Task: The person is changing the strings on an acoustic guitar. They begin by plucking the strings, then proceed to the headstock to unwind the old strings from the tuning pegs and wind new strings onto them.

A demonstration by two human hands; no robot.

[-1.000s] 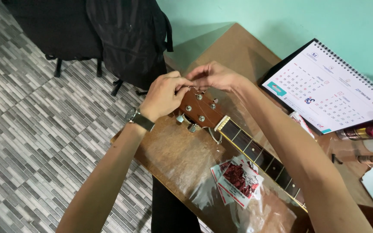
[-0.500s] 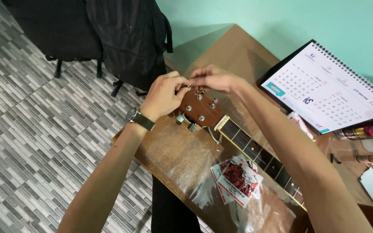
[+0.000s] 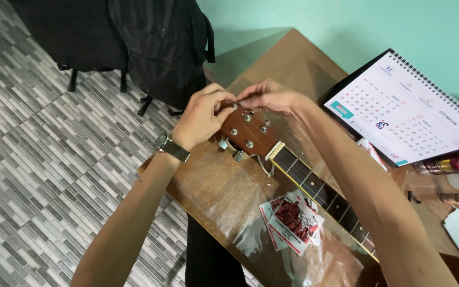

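On the brown worktop [image 3: 213,196] the guitar headstock [image 3: 248,133] lies as it did a second ago. Left hand [image 3: 200,117] and right hand [image 3: 272,97] stay pinched at its tip, probably gripping a string; no visible progress.

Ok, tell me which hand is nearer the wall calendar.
Right. The right hand is at the far end of the guitar headstock, on the side toward the calendar; the left hand grips the headstock's other side, farther away.

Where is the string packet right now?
Head view, lower middle: the string packet lies on the table, just left of the guitar neck.
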